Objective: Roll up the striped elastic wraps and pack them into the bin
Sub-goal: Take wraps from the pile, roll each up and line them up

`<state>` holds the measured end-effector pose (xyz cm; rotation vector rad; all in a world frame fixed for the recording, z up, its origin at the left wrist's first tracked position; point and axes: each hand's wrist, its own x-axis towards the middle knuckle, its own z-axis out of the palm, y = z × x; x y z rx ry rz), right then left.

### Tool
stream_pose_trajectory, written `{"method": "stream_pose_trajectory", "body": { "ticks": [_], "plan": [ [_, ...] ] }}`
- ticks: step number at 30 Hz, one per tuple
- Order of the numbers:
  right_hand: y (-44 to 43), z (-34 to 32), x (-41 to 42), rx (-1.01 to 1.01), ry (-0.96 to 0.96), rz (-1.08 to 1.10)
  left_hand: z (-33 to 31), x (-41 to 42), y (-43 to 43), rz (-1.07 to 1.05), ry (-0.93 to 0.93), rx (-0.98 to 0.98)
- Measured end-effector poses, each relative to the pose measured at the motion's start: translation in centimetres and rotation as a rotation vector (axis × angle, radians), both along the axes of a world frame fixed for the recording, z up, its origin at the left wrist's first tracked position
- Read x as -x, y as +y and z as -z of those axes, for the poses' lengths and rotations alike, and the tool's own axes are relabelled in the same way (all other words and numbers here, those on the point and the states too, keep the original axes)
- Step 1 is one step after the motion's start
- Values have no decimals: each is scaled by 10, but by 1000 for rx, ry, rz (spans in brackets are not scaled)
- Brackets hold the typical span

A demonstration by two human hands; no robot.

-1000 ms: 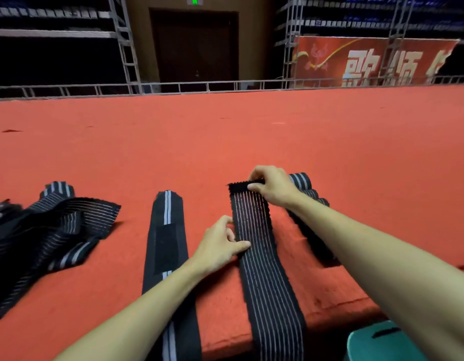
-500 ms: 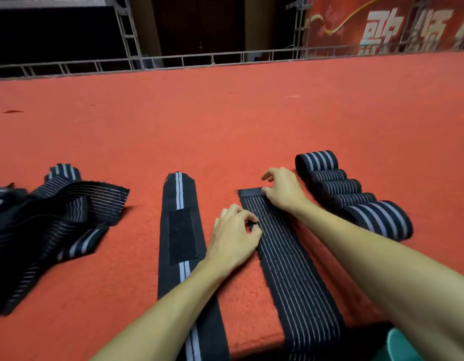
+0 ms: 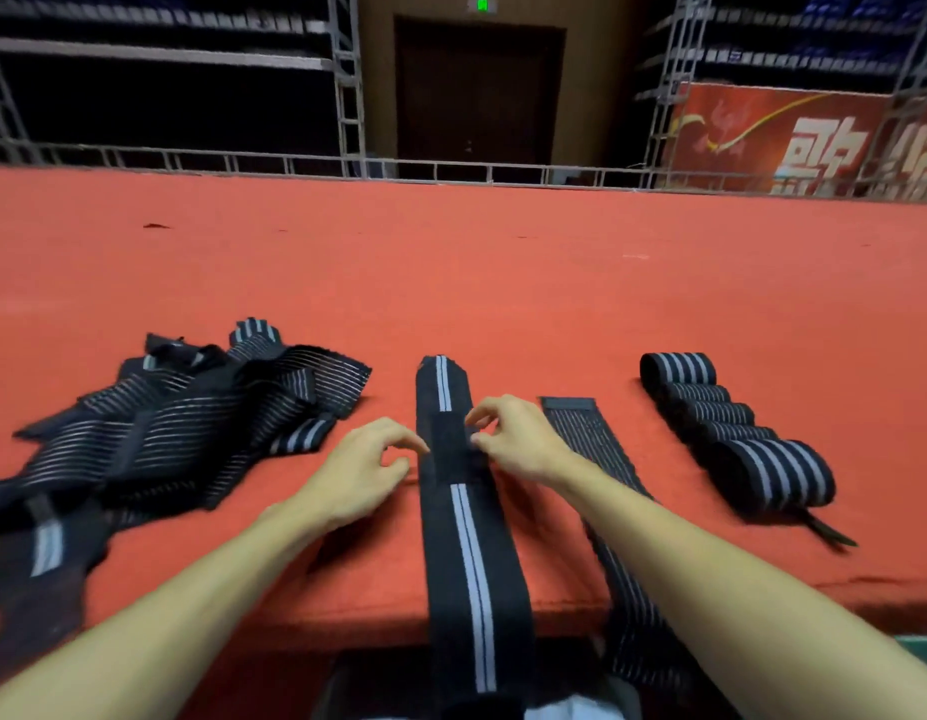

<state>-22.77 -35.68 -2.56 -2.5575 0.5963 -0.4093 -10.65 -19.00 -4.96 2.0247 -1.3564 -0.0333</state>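
Over the middle wrap (image 3: 466, 537), the left hand (image 3: 362, 470) and right hand (image 3: 518, 441) have abandoned the thin-striped wrap (image 3: 591, 444) unrolled, loosely curled fingers (image 3: 487, 409) now touching this one's edges.

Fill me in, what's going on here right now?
A person has wraps laid out on the red surface. The left hand and right hand sit at the edges of the flat white-striped wrap, fingers curled; whether they grip it is unclear. A pinstriped wrap lies flat beside it, finished rolls line the right, an unrolled pile the left.
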Motion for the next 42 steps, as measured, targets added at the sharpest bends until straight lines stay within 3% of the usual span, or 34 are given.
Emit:
{"method": "stream_pose_trajectory", "body": {
  "ticks": [9,15,21,26,31,34,37,39,42],
  "plan": [
    [68,3,-86,-141,-73,-84,22,-62,98,-291,66,113],
    [64,16,-144,-271,-97,103,32,-73,92,-305,124,112],
    [56,34,-197,-675,-235,434,40,-80,91,-295,44,71],
    [57,19,-186,-803,-336,411,41,-77,94,-304,-80,10],
    [30,-14,-132,-779,-514,450,33,-65,93,-454,-104,-74],
    [14,-31,-99,-822,-582,421,20,-44,84,-541,-139,-323],
    [8,-43,-66,-686,-587,366,2,-15,72,-414,-195,-552],
    [8,-54,-42,-510,-566,355,-16,2,68,-328,-153,-484],
    [8,-69,-12,-434,-564,327,-41,22,63,-290,-137,-147]
  ]
}}
